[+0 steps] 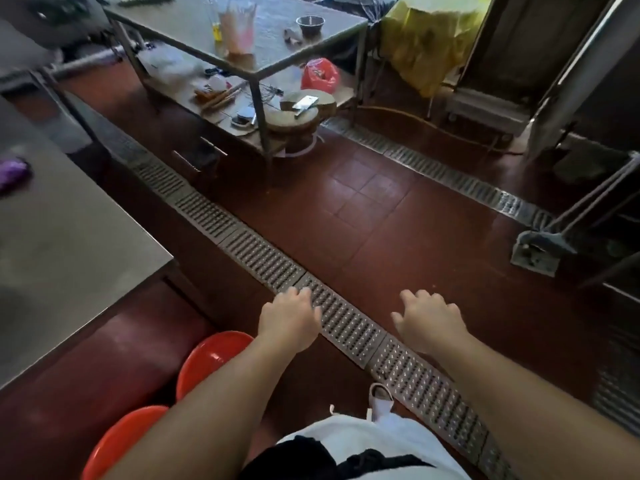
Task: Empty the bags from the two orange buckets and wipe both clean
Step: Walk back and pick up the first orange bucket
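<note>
Landmark for this entry: the long perforated steel drain grate (263, 261) running diagonally across the dark red tiled floor (374, 216). Beyond the grate stands a two-tier stainless steel work table (263, 36), its lower shelf crowded with a round wooden chopping block (294, 117), a cleaver lying on it, and a red plastic bag (320, 76); probably stowed there to keep the top free. On my side of the grate, at the left, is the corner of a plain steel counter (69, 230). The two glossy orange plastic buckets (211, 358) sit side by side on the floor on my side of the grate, below the counter corner, partly hidden by my left forearm; I cannot see bags in them from here. My left hand (289, 318) hovers over the grate, fingers loosely curled, holding nothing. My right hand (429, 322) hangs just past the grate, fingers relaxed and spread, also empty. Judgement: both hands free for reaching down to the buckets; emptying not yet begun.
</note>
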Available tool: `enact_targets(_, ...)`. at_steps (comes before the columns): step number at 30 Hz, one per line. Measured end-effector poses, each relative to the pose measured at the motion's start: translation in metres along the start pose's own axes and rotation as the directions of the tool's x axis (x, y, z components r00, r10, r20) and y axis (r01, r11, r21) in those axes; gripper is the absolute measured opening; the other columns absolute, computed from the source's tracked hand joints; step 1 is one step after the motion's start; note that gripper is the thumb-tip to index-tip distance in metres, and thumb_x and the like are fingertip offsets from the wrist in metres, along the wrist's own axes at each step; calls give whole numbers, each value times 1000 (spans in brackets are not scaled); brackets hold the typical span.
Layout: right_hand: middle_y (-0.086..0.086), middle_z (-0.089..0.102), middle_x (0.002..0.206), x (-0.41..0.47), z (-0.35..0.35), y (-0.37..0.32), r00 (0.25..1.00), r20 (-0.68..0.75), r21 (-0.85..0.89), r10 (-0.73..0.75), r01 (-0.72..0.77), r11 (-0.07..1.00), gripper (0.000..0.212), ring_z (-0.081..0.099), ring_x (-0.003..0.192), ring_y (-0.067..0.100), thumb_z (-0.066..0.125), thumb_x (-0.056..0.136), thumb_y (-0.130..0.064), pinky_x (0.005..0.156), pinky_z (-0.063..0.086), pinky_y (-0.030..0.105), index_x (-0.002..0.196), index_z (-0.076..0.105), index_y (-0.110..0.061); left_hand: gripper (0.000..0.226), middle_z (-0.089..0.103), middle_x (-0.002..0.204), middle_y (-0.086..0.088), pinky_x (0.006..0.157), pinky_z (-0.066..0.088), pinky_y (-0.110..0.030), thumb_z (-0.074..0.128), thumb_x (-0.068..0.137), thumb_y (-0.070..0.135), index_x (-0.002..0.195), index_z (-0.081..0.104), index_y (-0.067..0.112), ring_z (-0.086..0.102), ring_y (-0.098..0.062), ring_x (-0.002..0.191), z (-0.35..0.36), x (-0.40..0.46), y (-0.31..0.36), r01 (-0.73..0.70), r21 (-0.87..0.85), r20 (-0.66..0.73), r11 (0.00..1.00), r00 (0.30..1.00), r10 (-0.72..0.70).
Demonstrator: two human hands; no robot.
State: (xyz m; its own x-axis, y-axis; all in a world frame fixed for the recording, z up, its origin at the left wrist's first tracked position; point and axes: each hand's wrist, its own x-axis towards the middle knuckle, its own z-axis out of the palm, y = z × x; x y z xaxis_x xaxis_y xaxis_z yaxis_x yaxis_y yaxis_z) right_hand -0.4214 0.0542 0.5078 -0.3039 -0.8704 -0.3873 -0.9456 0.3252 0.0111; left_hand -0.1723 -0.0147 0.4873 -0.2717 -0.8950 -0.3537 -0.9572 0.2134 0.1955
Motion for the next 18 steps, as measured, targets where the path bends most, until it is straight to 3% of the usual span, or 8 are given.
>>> enact_targets(4,0,56,133,79,-23,-26,983,19,-77,-183,184,980,52,49,124,27,35,95,-59,97,41,49,136,45,-30,48,56,136,-4,97,46,-48,39,103,53,139,51,24,55,-30,126,-5,34,-21,200,-102,-20,974,979,-203)
enact_targets(9,1,55,132,153,-50,-83,878,124,-155,-462,477,865,43,49,123,27,38,95,-47,97,39,50,134,45,-29,42,59,132,-7,101,49,-47,46,102,48,133,56,22,58,-33,124,-14,45,-41,480,-249,-23,841,865,-501)
enact_targets(13,2,55,133,177,-55,-145,717,232,-193,-657,697,691,46,47,125,28,37,90,-40,99,39,50,132,47,-26,45,56,144,-6,108,47,-46,44,103,48,139,54,24,55,-30,132,3,16,-52,660,-320,26,679,723,-691)
enact_targets(18,4,55,133,162,-37,-218,492,366,-268,-790,869,417,44,47,128,31,37,94,-48,101,39,52,131,48,-26,46,55,143,-4,104,46,-46,43,101,50,141,52,28,56,-31,129,31,-51,-69,843,-419,175,336,438,-882)
